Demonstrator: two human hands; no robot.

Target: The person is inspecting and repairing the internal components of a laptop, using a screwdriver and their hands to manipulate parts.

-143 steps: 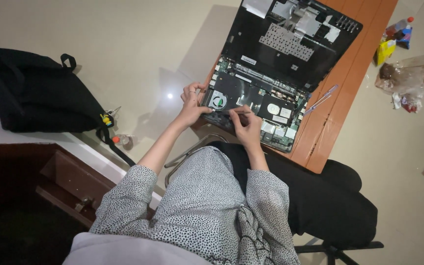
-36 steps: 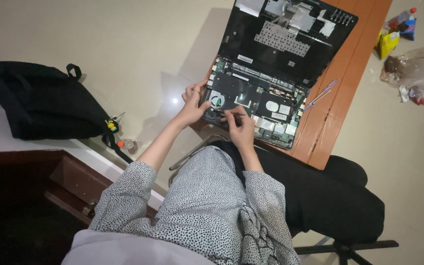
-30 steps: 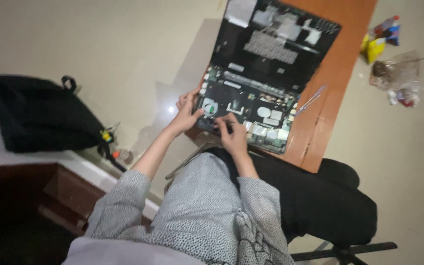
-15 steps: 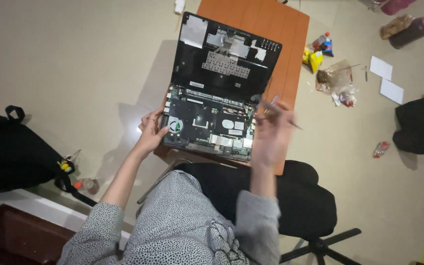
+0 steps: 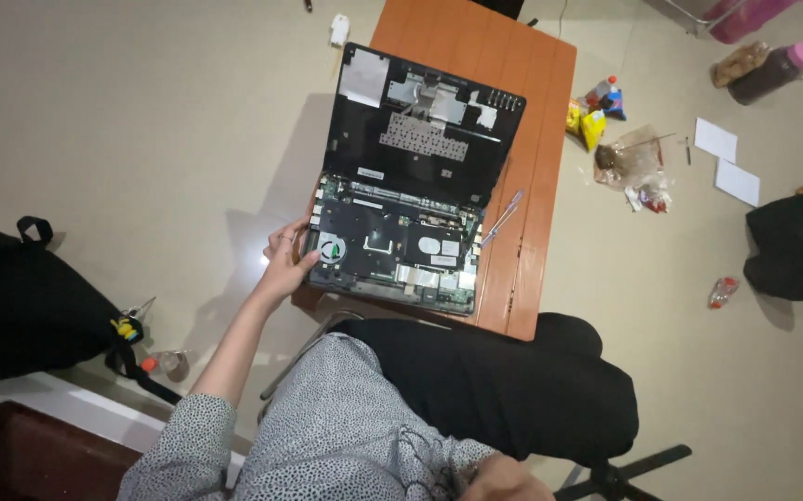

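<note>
Head view, laptop: opened laptop (image 5: 401, 223) with its internals exposed lies on the orange table (image 5: 531, 186), its fan (image 5: 331, 250) at the near left corner
Head view, left hand: left hand (image 5: 285, 264) grips the laptop's left edge beside the fan, fingers curled around it
Head view, right hand: right hand (image 5: 504, 478) sits low by the lap at the frame's bottom edge; cannot tell how open it is or whether it holds anything
Head view, table: a lilac tool (image 5: 502, 218) lies just right of the laptop
Head view, floor: black bag (image 5: 21, 306) at left, snack wrappers (image 5: 629, 162) at right
</note>
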